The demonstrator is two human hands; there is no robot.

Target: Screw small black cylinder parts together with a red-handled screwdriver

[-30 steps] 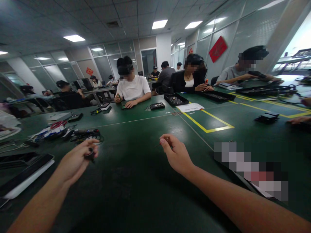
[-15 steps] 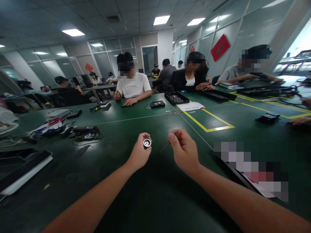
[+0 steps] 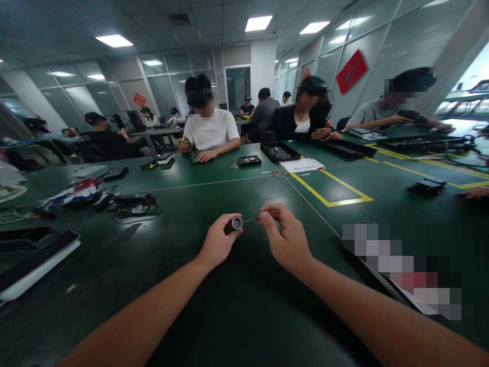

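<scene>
My left hand [image 3: 218,238] is closed around a small round part [image 3: 237,223] with a pale rim and a dark inside, its open end turned towards the right. Between the fingers of my right hand [image 3: 287,233] is a screwdriver [image 3: 260,217] with a thin metal shaft; my fingers cover most of its reddish, see-through handle. The shaft points left and its tip is at the round part's rim. Whether the tip touches a screw inside is too small to tell. Both hands are held above the green table [image 3: 237,316].
Bundled black cables [image 3: 135,206] and a red-and-blue cable pile [image 3: 82,192] lie on the left, behind a black-and-white device [image 3: 42,265]. A black parts tray [image 3: 280,152] and a hard drive [image 3: 249,160] are across the table, near seated co-workers. A small black bracket [image 3: 427,186] lies right.
The screwdriver's shaft has swung up from pointing down-left to nearly level, and its tip has come to the round part. The round part has turned towards the right.
</scene>
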